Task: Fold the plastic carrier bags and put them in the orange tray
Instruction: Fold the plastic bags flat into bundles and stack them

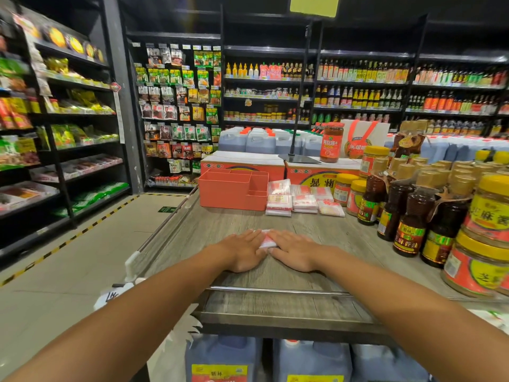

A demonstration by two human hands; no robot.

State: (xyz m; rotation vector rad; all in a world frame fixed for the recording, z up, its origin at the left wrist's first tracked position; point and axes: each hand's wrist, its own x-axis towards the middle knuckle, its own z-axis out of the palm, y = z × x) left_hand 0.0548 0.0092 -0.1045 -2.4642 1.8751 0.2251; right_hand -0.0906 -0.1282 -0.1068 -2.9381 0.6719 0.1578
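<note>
Step in hand: folding, at a late stage by the look of it; pressing a small white-and-red carrier bag [268, 241] flat against the tabletop [275, 274] to set the creases
Left grip [242, 250]: wide, palm down, fingers straight and laid over the bag's left edge; holding nothing, only pressing
Right grip [296, 252]: wide likewise, palm down on the bag's right edge, fingertips close to the left's
Bag: front middle of the tabletop, mostly hidden under both sets of fingers; only a strip showing between them, small and squarish
Orange tray [228, 198]: far left of the tabletop, well apart from the bag, upright, split into compartments; no bag seen inside from this angle
Folded stacks [304, 202]: flat white-and-red packets, probably finished bags, in short piles just beside the tray's right wall, on the tabletop rather than in the tray
Neighbours: sauce bottles [410, 219] and yellow-lidded jars [484, 260] crowding the right side
Progress: folding seemingly well along, loading of the tray not visibly begun
Next move: probably pinching the folded bag across all its layers, lifting it clear and carrying it forward and left toward the tray; calls for a firm pinch, since slick plastic tends to spring open, and a path clear of the bottles
</note>
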